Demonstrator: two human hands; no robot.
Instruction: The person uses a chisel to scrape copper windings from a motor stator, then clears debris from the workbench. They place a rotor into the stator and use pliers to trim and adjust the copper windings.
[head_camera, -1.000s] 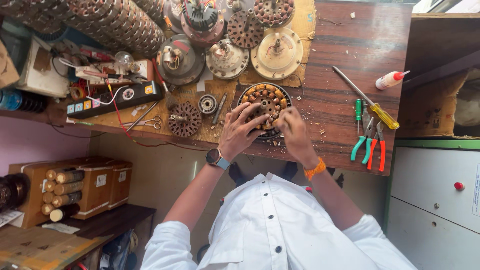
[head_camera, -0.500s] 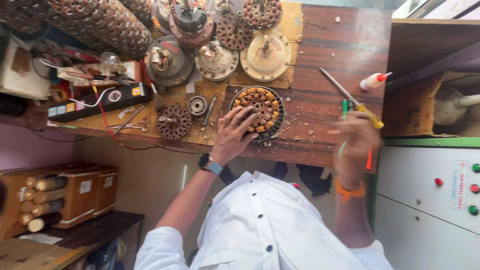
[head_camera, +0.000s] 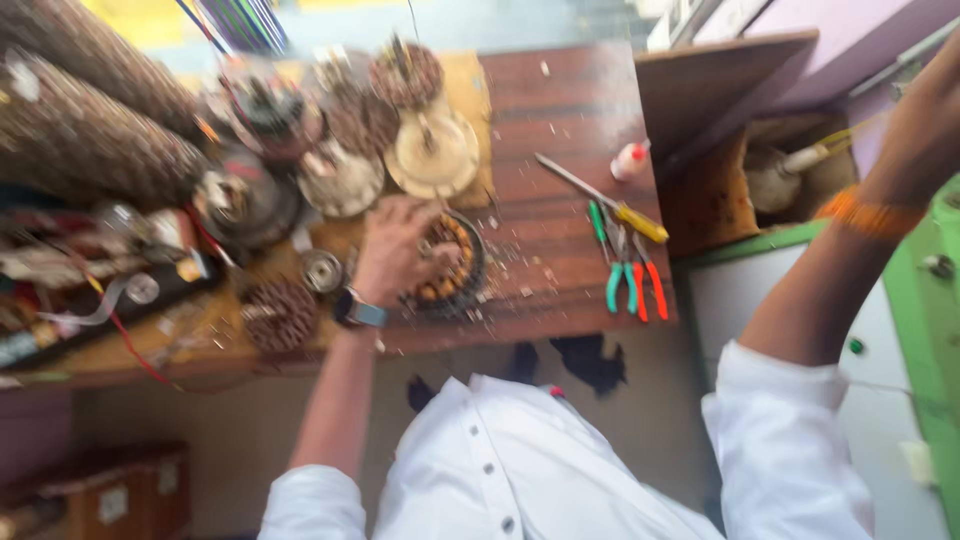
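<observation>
Right hand (head_camera: 925, 110) has left the round motor winding (head_camera: 452, 268), raised far right, grip unseen; left hand (head_camera: 398, 255) alone stays pressed on it.

A single head-worn camera looks steeply down over the person's white shirt (head_camera: 520, 470) onto the wooden workbench (head_camera: 560, 210); the bench fills the upper frame, fairly near; the floor shows below the bench, a green-edged cabinet (head_camera: 900, 330) right of it; the picture is blurred.
</observation>
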